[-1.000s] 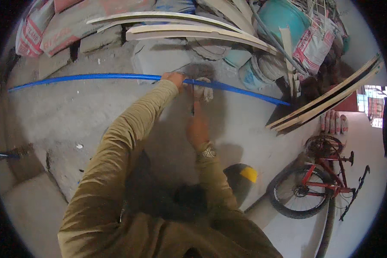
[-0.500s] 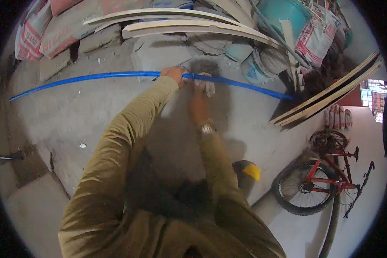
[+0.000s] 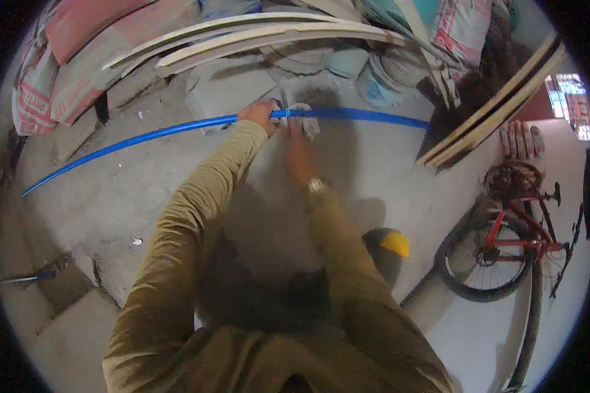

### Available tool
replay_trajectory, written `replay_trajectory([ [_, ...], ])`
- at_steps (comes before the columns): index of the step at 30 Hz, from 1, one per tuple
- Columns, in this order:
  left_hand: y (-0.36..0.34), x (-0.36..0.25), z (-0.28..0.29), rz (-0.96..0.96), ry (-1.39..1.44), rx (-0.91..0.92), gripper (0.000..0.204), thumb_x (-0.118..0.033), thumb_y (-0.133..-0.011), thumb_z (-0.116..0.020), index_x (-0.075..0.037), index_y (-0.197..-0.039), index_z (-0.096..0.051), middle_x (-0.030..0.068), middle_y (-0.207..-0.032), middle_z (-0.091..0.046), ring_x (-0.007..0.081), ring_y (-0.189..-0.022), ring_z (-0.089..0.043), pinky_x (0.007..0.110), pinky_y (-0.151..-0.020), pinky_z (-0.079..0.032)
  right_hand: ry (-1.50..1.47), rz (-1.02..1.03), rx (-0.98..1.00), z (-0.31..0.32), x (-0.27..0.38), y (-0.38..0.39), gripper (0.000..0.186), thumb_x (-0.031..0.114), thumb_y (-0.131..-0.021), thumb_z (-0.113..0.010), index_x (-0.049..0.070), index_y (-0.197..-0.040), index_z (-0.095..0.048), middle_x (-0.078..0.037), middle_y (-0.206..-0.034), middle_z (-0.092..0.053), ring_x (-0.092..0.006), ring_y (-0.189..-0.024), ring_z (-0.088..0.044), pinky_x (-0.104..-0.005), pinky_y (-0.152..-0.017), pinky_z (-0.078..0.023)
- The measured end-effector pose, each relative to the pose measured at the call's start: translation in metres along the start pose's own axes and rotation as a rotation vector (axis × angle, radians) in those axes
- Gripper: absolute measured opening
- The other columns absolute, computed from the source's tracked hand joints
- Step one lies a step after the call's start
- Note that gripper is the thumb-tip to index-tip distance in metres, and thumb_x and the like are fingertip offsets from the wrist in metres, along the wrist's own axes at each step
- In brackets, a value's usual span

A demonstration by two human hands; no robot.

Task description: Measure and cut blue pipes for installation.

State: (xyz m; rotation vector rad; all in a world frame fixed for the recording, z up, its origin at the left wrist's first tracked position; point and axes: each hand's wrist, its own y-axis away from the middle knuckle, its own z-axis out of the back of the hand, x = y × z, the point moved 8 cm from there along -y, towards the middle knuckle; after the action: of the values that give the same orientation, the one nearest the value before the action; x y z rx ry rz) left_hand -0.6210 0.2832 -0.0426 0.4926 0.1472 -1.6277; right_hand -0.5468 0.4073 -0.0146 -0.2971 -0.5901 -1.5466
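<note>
Clearly, the left hand (image 3: 259, 113) at eleven o'clock has a closed grip around the blue pipe (image 3: 177, 129), which arcs from nine o'clock to two; I cannot tell the blurred right hand's grip (image 3: 299, 157) at twelve

I can't make out what, if anything, the person's blurred bare right grip (image 3: 299, 159) holds, the bare left grip (image 3: 260, 114) covers a stretch of the long, round blue pipe (image 3: 196, 124), the rounded black-and-yellow thing (image 3: 394, 243) defies naming, and my view's top edge crops the red-and-white printed sack (image 3: 463, 27).
</note>
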Motion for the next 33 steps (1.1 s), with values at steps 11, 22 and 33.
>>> replay_trajectory([
  [11,-0.007,0.010,0.007,-0.068,0.161,-0.109,0.031,-0.025,-0.072,-0.072,-0.015,-0.100,-0.063,0.0107,-0.094,-0.069,0.0330,-0.095,-0.065,0.044,-0.081,-0.050,-0.014,-0.070,0.031,-0.003,-0.018,-0.002,0.068,0.001,-0.082,-0.054,0.013,-0.146,-0.033,-0.024,-0.133,-0.050,-0.0417,-0.096,-0.064,-0.0500,-0.074,-0.053],
  [22,-0.016,-0.006,0.036,-0.201,0.148,-0.103,0.023,-0.033,-0.079,-0.071,-0.019,-0.096,-0.068,0.0111,-0.092,-0.070,0.0340,-0.091,-0.066,0.045,-0.078,-0.051,0.157,-0.121,0.097,-0.059,-0.067,0.016,0.053,0.013,-0.091,-0.045,0.004,-0.142,-0.035,-0.031,-0.128,-0.050,-0.0476,-0.112,-0.054,-0.0559,-0.090,-0.044],
  [33,0.022,0.075,0.003,-0.322,0.724,0.283,0.021,-0.011,-0.089,-0.064,-0.008,-0.109,-0.069,0.0065,-0.090,-0.069,0.0184,-0.077,-0.063,0.031,-0.072,-0.052,0.280,-0.018,0.331,-0.022,-0.150,0.071,0.048,0.032,-0.096,-0.047,0.008,-0.138,-0.046,-0.023,-0.114,-0.062,-0.0409,-0.103,-0.059,-0.0527,-0.084,-0.047],
])
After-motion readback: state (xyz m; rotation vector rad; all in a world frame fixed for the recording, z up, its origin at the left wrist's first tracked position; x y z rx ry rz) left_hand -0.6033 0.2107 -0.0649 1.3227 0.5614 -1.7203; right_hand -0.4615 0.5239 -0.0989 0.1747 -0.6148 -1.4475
